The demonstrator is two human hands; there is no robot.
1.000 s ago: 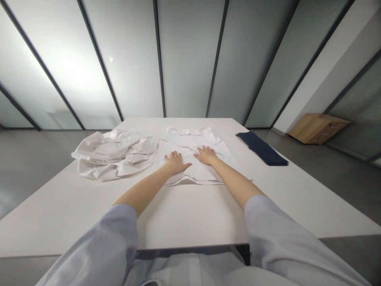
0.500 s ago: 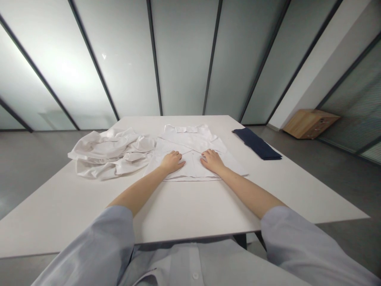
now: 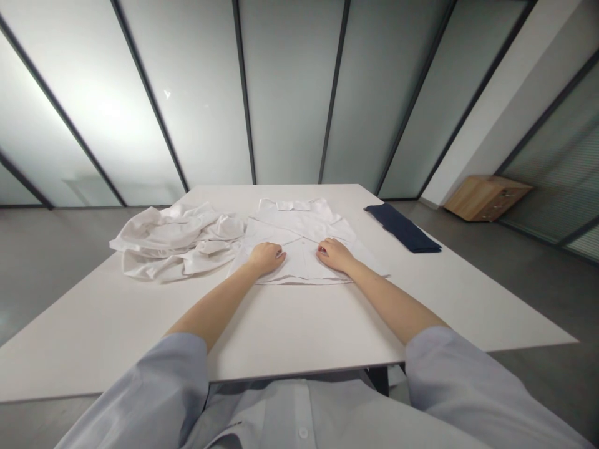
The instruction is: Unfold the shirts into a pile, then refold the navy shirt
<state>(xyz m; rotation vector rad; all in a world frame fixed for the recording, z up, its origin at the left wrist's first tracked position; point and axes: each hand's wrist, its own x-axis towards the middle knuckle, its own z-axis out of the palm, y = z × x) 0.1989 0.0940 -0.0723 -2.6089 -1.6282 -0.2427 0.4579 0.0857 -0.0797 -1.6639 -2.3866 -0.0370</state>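
Note:
A white shirt (image 3: 302, 262) lies face up in front of me, with its collar at the far end, sleeves folded across the body and hem towards me. My left hand (image 3: 267, 257) is on the left half of the shirt, fingers curled in and closed on the cloth. Across from it, my right hand (image 3: 335, 254) is closed in the same way on the right half. The fingertips of both hands are partly hidden under the curl of the fingers.
A crumpled heap of white cloth (image 3: 173, 240) sits left of the shirt on the white table (image 3: 304, 330). On the right lies a folded dark blue cloth (image 3: 402, 228). Beyond the table stand a frosted glass wall (image 3: 290, 93) and a wooden cabinet (image 3: 484, 196).
Both hands lay flatter with fingers stretched out on the shirt; now the fingers are curled in. The left hand has shifted slightly left and nearer to me. The shirt has hardly moved.

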